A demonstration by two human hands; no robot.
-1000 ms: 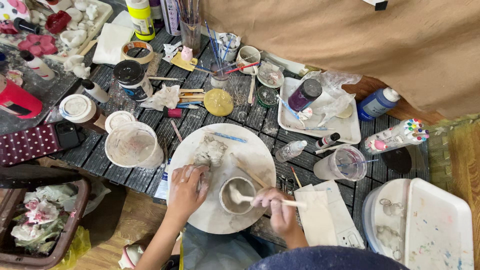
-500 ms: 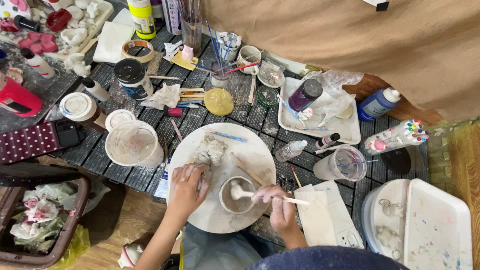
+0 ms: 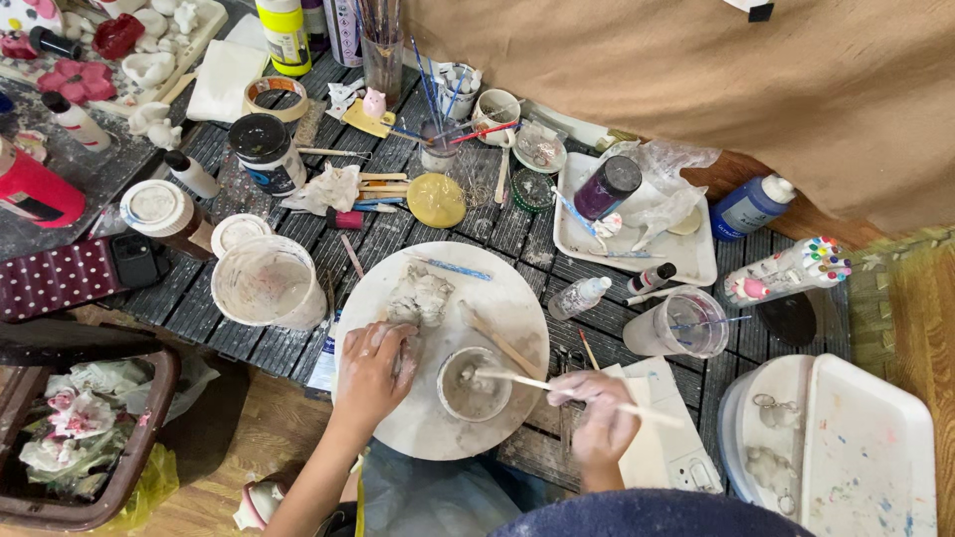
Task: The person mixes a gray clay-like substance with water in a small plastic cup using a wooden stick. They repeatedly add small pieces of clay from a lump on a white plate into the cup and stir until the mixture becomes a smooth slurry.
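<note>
I am pinching a thin wooden stick (image 3: pixel 557 386) in my right hand (image 3: pixel 597 413), its tip dipping into the small slip-filled bowl (image 3: pixel 474 384) on the round white board (image 3: pixel 441 348). My left hand (image 3: pixel 376 366) is resting curled on that board's left side, below the grey clay lump (image 3: pixel 421 295).

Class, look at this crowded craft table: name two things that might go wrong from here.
1. The right hand stirs a small bowl with a stick; grey mix may slop onto the round board.
2. The clear cup stands close by; an elbow might tip it.
</note>
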